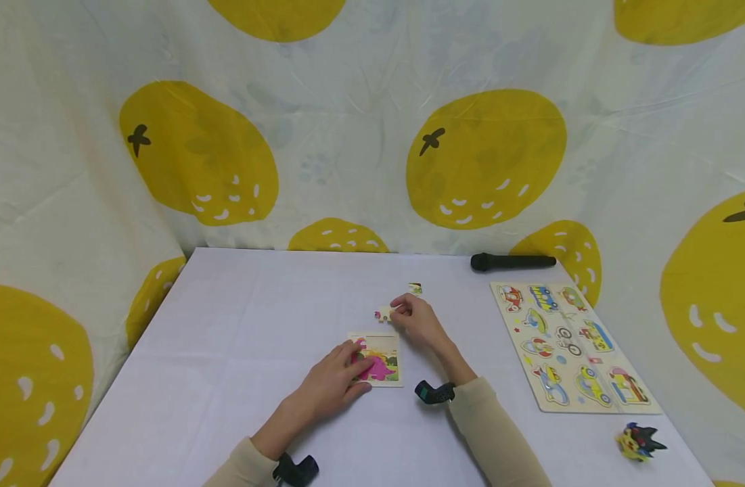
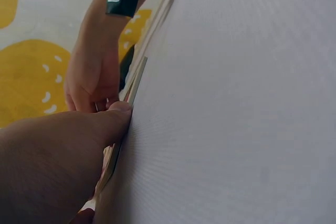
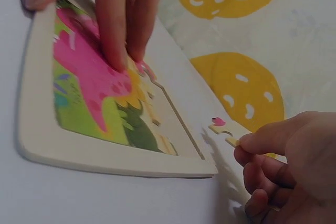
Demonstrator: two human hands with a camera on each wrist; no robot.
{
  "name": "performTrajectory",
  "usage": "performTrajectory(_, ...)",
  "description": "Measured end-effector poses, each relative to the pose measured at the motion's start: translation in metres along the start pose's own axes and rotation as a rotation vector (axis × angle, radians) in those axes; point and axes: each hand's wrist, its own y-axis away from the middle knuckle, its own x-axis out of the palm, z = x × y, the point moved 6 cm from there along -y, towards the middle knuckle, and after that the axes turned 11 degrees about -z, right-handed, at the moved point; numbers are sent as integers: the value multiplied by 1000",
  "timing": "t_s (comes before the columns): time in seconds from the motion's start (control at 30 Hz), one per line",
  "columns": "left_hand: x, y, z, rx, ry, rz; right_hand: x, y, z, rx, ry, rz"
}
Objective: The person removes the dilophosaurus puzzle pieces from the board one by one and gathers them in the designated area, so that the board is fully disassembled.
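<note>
A small wooden jigsaw puzzle (image 3: 94, 90) with a pink dinosaur picture lies in its pale frame on the table. Its far strip shows bare wood. My left hand (image 1: 332, 379) rests over the puzzle's left side, fingertips (image 3: 116, 59) on the picture and thumb by the frame's edge. Just beyond the frame, my right hand (image 1: 417, 321) pinches a puzzle piece (image 1: 383, 314) between thumb and finger. A pink patch shows on that piece, whose other end is hidden by the fingers. Another loose puzzle piece (image 1: 415, 289) lies farther back, beyond the right hand.
To the right lies a larger wooden board (image 1: 530, 368) with several vehicle pictures. Behind it is a black microphone (image 1: 512, 262). A small yellow and dark figurine (image 1: 639, 442) stands near the right edge of the white-covered table (image 1: 183, 379). A fruit-patterned curtain (image 1: 348, 135) hangs behind.
</note>
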Motion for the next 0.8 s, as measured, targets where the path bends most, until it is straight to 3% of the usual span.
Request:
performTrajectory(0.37, 3, 0, 1, -11, -1, 18, -7, -28, -11, 39, 9, -93)
performTrajectory(0.8, 4, 0, 3, -18, -2, 36, -5, -43, -11, 74, 29, -186)
